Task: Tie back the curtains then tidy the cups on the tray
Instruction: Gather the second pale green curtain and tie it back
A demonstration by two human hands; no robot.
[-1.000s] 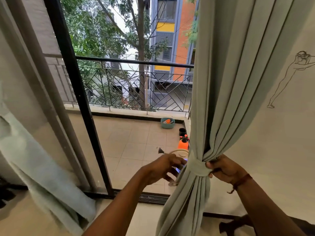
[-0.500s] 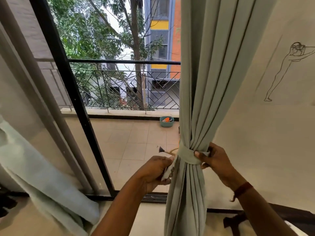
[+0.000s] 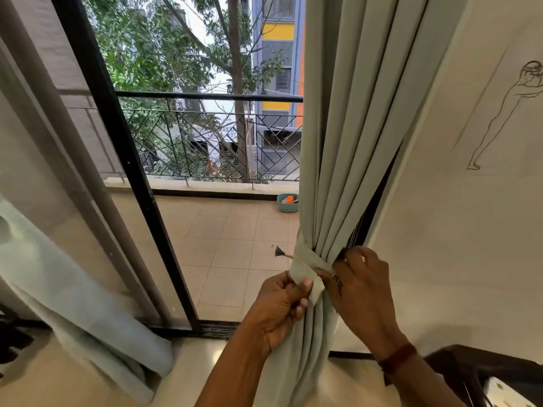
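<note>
Curtain fabric in two places. Far left: left curtain (image 3: 73, 304), pale green, untied, slumped down to the floor beside the black door frame (image 3: 129, 171). Beyond the frame: tiled balcony with black railing (image 3: 211, 98); teal tub (image 3: 286, 204) on the tiles near the railing's foot, just left of the right curtain. Centre-right: right curtain (image 3: 346, 142), pale green, hanging in long folds and gathered into a narrow waist by a tie band (image 3: 305, 267) of matching cloth, wrapped around the bundle. Below and left of the band: left hand (image 3: 280, 308), thumb and curled fingers pinching the band's loose end, end flap draped past the fingertips. Directly right of the band: right hand (image 3: 363, 287), fingers curled onto the band's right side at the junction of band and folds, back of hand toward the camera, dark red cord (image 3: 396, 358) at the wrist. Both hands touching the bundle, one on each flank, at about band height. Far right: pale wall (image 3: 455, 230) with a line-drawn figure.
</note>
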